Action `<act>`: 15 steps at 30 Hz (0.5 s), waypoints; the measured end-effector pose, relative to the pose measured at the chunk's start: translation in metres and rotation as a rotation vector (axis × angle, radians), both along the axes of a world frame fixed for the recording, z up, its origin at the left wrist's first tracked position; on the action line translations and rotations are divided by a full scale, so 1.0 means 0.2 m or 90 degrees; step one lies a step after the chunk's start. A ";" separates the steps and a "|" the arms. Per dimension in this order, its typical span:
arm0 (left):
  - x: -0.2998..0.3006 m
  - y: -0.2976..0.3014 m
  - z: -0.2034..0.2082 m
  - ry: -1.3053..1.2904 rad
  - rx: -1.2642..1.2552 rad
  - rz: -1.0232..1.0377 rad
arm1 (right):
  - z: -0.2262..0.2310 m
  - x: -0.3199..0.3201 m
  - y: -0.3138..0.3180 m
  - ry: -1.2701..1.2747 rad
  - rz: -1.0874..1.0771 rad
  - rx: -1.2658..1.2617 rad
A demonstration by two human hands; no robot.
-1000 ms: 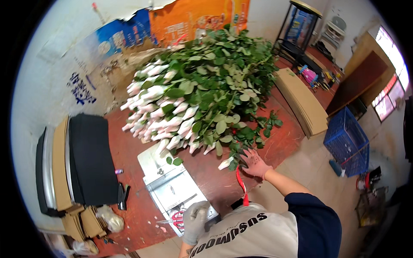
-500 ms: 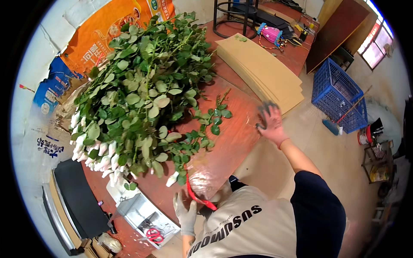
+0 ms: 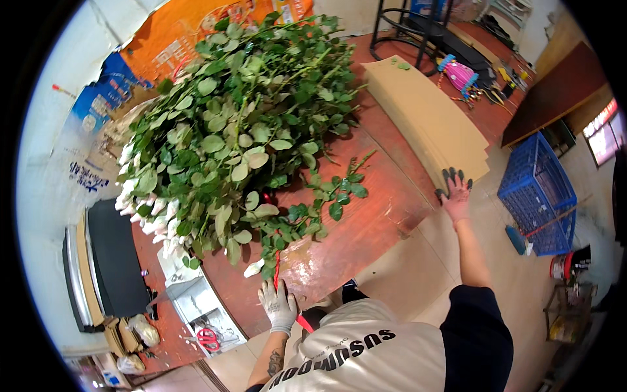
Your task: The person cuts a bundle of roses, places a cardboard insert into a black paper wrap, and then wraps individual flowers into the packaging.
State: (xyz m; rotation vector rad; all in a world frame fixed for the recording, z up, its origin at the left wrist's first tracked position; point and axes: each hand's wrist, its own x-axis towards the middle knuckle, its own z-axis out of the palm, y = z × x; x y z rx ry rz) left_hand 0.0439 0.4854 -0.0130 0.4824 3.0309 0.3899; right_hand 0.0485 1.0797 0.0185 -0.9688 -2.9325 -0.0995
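My right hand (image 3: 456, 195), in a pink glove with dark fingertips, has its fingers spread over the near corner of a stack of brown cardboard sheets (image 3: 428, 117). In a pale glove, my left hand (image 3: 277, 307) lies with fingers apart at the table's near edge, beside a red strap (image 3: 277, 264). Just beyond it is a single rose stem with a white-wrapped bud (image 3: 254, 268). A large pile of leafy rose stems (image 3: 241, 124) covers the table's left part, its white-wrapped heads (image 3: 157, 225) pointing toward the near left. A loose leafy stem (image 3: 339, 189) lies right of the pile.
The red table (image 3: 346, 225) carries a metal tray (image 3: 212, 313) with red-handled scissors (image 3: 208, 338). A black stool frame (image 3: 411, 32) and a pink beaded item (image 3: 461, 75) are at the back. On the floor at right stand a blue crate (image 3: 537, 196) and a red bucket (image 3: 562, 266).
My right hand has reached forward to the right, onto the cardboard's corner. My left hand has settled flatter on the table edge by the red strap. The view has shifted.
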 end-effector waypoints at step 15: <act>0.05 -0.13 0.07 -0.066 0.165 -0.019 | 0.15 -0.40 -0.59 0.386 0.286 -0.029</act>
